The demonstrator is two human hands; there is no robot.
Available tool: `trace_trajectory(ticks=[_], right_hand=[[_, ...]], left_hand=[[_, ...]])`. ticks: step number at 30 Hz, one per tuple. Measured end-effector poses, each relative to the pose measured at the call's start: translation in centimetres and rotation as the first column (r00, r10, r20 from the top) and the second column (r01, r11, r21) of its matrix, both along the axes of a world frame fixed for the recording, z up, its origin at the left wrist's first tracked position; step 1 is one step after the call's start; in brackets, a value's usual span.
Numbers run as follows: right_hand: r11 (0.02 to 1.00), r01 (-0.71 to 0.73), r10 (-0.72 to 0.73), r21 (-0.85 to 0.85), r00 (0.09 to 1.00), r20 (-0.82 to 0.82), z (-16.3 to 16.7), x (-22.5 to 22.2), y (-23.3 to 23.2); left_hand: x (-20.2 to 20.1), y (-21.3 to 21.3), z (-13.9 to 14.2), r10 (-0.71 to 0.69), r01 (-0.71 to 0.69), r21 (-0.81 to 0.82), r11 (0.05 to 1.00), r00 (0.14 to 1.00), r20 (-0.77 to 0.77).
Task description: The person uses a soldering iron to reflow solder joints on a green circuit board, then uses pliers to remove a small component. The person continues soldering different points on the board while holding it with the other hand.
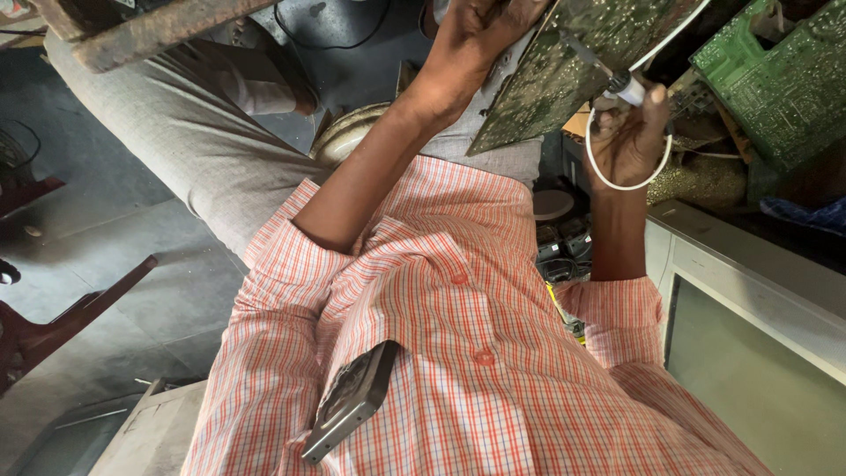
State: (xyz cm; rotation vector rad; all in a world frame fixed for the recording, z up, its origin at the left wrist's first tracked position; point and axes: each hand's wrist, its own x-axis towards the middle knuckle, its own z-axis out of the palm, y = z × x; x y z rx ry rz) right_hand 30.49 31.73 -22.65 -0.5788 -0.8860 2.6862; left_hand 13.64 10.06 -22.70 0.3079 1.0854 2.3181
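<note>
The circuit board is at the top of the view, tilted, its dull green underside with fine traces turned toward the camera, held up above the person's lap.

The left hand grips the board by its left edge, fingers curled tight around it. The right hand is closed around a soldering iron, whose dark tip reaches up to the board's face and appears to touch it. A white cord loops down from the iron and hangs under the right wrist.

The main risk, as I judge it, is that the board has no support but one hand at one edge. Pressure from the iron could make it swing or slip, and the tip could then skid across the traces or bridge neighbouring joints. The hanging cord could also snag on the clutter below and tug the iron off its spot. If the iron is hot, it sits near the left hand's fingers and above the checked shirt, so a slip could burn skin or cloth.

A second, brighter green board lies to the right among other parts. A phone sticks out of the shirt pocket. A grey box with a glass screen stands at the lower right.
</note>
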Motion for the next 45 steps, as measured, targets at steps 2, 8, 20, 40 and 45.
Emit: trace_trajectory(ticks=[2,8,20,40,45], right_hand=[[0.999,0.031,-0.031,-0.026,0.999,0.015,0.1,0.2,-0.5],[0.973,0.004,0.01,-0.232,0.998,0.06,1.1,1.3,-2.5],[0.928,0.104,-0.067,-0.357,0.991,0.115,2.0,3.5,-5.5],[0.909,0.133,-0.058,-0.394,0.979,0.197,3.5,3.1,-7.2],[0.928,0.138,-0.074,-0.345,0.978,0.194,3.8,3.2,-7.4]], left_hand=[[-0.2,-0.4,0.9,-0.007,0.007,-0.003,1.0,1.0,0.001],[-0.7,-0.8,2.2,-0.07,0.063,0.075,0.995,0.993,0.097],[-0.8,-1.0,2.4,-0.055,0.052,-0.071,0.996,0.998,-0.034],[-0.1,-1.4,-1.1,-0.023,0.024,-0.02,1.0,0.998,0.056],[0.2,-1.4,-0.2,-0.001,0.003,-0.031,1.0,0.997,0.074]])
